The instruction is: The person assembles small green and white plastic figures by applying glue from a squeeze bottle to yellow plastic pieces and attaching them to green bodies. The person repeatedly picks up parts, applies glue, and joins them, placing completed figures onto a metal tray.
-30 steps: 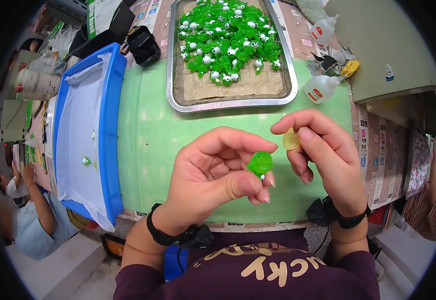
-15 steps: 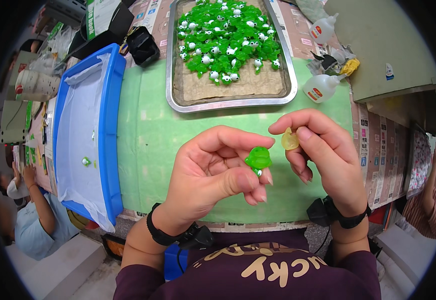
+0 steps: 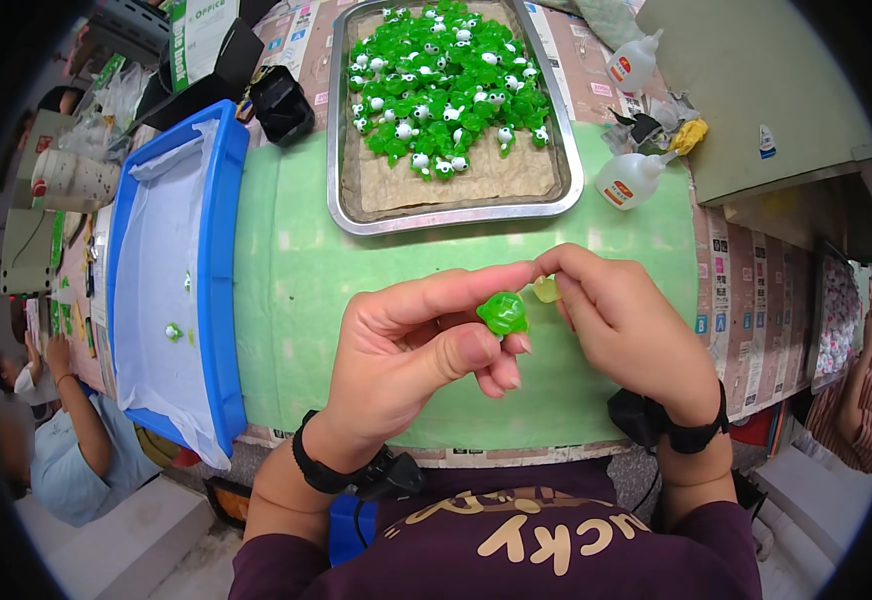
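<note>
My left hand (image 3: 406,345) pinches a small translucent green turtle-like figure (image 3: 504,313) between thumb and fingers, its rounded, shell-like side facing up. Close to its right, my right hand (image 3: 626,320) grips a small translucent yellow piece (image 3: 546,289), which the fingers partly cover. The fingertips of both hands meet or nearly meet above the green figure. Whether the yellow piece touches the figure, I cannot tell. Beyond the hands, a metal tray (image 3: 456,218) lined with brown paper holds a heap of similar green figures with white, dark-eyed heads.
A green mat (image 3: 356,260) covers the worktop. At left lies a blue bin (image 3: 218,290) lined with white sheeting, a few small pieces inside. White squeeze bottles (image 3: 628,180) stand right of the tray beside crumpled scraps. A grey cabinet (image 3: 766,90) borders the right; other people sit farther off.
My right hand has turned and come left, bringing the yellow piece beside the green figure. My left hand has shifted slightly left, and the figure has rotated so its white part no longer shows.
</note>
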A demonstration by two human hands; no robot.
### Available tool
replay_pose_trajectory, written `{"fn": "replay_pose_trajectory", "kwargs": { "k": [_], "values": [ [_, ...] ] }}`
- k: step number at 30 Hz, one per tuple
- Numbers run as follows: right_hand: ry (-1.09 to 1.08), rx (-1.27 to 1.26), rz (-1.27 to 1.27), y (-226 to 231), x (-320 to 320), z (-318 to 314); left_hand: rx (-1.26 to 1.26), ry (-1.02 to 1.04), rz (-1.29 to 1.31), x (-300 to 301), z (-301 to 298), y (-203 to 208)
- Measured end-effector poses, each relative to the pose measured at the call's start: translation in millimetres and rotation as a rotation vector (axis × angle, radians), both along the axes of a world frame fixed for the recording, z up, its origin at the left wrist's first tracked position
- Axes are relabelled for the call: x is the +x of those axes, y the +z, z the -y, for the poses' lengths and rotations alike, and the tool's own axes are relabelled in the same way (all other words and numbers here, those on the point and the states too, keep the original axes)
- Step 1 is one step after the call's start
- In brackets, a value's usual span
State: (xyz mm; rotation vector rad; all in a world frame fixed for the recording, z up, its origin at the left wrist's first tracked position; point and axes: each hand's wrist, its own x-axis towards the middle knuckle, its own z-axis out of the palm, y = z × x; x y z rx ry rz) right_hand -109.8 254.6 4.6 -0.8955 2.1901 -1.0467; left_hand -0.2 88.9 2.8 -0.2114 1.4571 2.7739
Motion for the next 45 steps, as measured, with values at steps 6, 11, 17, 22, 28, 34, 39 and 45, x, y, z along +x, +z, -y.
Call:
{"fn": "replay_pose_trajectory", "kwargs": {
  "k": [6,11,17,22,28,34,39,45],
  "values": [
    [0.032,0.097,-0.099,-2.0,-0.6,-2.4,-0.070,0.008,-0.127,-2.1,-0.3,-6.1],
    [0.063,0.148,-0.135,-2.6,-1.6,-3.8,-0.099,0.025,-0.271,-3.1,-2.1,-7.4],
    [0.033,0.159,-0.144,-9.0,-0.1,-5.5,0.098,-0.103,-0.401,-2.2,4.4,-9.6],
    [0.052,0.212,-0.156,-10.8,-0.7,-5.5,0.209,-0.122,-0.368,-2.8,6.6,-10.0],
    [0.060,0.215,-0.166,-10.0,-1.3,-5.0,0.268,-0.114,-0.343,-2.8,6.8,-8.8],
    [0.052,0.173,-0.199,-11.7,-2.7,-5.7,0.291,-0.110,-0.352,-3.5,6.4,-10.9],
    [0.015,0.140,-0.153,-12.0,-2.8,-8.1,0.286,-0.103,-0.317,-4.4,6.2,-11.4],
    [0.020,0.163,-0.160,-13.0,-8.3,-6.1,-0.269,-0.013,-0.037,-17.3,10.9,-13.0]
  ]
}}
